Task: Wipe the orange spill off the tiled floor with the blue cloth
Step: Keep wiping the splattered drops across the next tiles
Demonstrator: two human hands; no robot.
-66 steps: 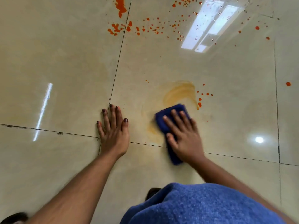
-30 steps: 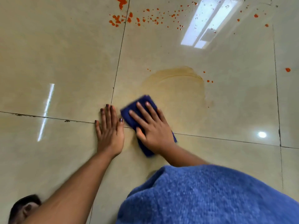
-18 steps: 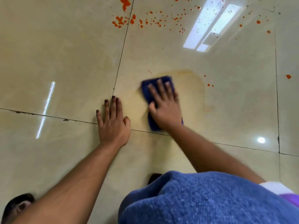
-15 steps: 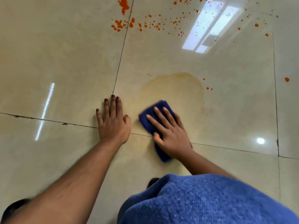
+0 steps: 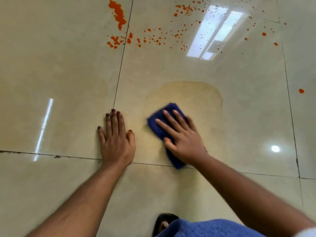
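Nearest you, a blue garment (image 5: 210, 228) fills the bottom edge. Your left hand (image 5: 116, 141) lies flat on the tiled floor (image 5: 59, 74), fingers straight and together, holding nothing. Just to its right, your right hand (image 5: 181, 137) presses the folded blue cloth (image 5: 162, 124) down with fingers spread flat on top, not curled around it. The cloth sits on a pale yellowish smear (image 5: 191, 96). Farther off, the orange spill (image 5: 118, 12) and scattered droplets (image 5: 153, 38) lie well apart from the cloth.
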